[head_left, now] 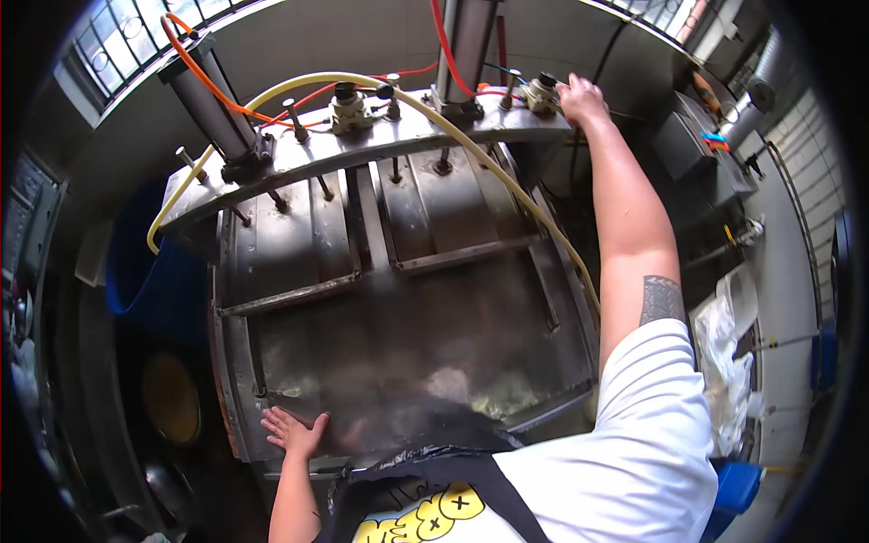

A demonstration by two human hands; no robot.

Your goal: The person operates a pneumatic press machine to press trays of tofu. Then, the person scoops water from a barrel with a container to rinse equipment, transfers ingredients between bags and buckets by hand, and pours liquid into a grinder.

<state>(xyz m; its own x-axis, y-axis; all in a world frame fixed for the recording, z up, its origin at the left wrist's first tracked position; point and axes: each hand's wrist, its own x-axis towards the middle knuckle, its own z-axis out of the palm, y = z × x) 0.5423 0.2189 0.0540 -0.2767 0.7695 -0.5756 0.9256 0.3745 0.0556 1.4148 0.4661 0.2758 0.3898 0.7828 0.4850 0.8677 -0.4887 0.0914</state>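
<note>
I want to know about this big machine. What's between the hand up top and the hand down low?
In the head view, between the right hand and left hand lie the machine's steel plates and a yellow hose.

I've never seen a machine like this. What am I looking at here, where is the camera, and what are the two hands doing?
The camera sits on the person's head, looking forward and down, so its wide lens bends the edges. Before them stands a big steel machine with two upright cylinders and a top plate carrying valves, fed by a yellow hose and orange hoses. The right hand reaches up to a small valve on top. The left hand rests flat and open on the machine's lower front edge. Neither hand holds anything.
</note>
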